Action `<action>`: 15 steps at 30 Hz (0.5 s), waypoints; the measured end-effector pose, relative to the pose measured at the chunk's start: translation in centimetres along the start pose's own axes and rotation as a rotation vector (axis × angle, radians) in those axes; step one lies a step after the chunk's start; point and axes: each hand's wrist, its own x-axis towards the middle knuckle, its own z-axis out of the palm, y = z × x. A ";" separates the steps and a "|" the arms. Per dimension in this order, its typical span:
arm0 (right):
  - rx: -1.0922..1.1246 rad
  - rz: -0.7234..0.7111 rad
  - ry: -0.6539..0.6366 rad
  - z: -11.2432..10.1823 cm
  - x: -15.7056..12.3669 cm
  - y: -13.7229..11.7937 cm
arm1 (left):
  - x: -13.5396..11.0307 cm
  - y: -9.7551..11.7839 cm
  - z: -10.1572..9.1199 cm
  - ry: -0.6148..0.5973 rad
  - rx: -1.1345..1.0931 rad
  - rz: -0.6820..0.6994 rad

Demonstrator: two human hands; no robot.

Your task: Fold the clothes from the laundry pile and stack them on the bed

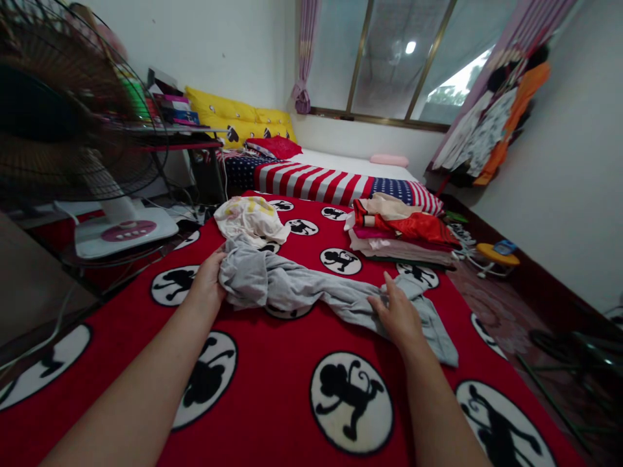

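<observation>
A crumpled grey garment (311, 288) lies stretched across a red blanket with black monkey prints (272, 363). My left hand (210, 280) grips the bunched left end of the grey garment, fingers closed on the cloth. At the garment's right part, my right hand (398, 312) rests on it with fingers pressing and pinching the fabric. Just beyond the left hand lies a white and yellow garment (250, 219).
A pile of folded clothes (402, 233), red and beige, sits at the blanket's far right. A standing fan (73, 143) is close on the left. Behind are a striped bed (331, 181) and yellow pillows (238, 117). Clothes hang on the right wall (501, 123); a small stool (496, 256) stands on the floor.
</observation>
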 end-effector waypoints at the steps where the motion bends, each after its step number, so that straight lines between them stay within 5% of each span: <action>1: -0.012 0.010 -0.046 -0.4 0.0 0.1 | -0.1 0.0 0.0 -0.005 -0.017 -0.026; 3: 0.066 0.002 -0.132 -1.2 -0.2 0.3 | -0.2 0.2 0.1 -0.004 -0.022 -0.027; 5: 0.295 0.002 -0.046 -2.2 -0.4 0.1 | -0.4 0.5 0.3 -0.008 -0.015 0.006; 9: 0.670 -0.033 0.837 -3.4 -0.5 -0.6 | -1.3 1.9 1.2 -0.006 -0.078 0.180; 11: 0.660 -0.111 1.062 -3.4 -0.4 -0.5 | -1.8 2.4 1.7 -0.012 -0.131 0.239; 15: 0.545 0.111 0.881 -2.7 0.2 1.8 | -2.2 2.2 2.1 -0.041 -0.126 0.168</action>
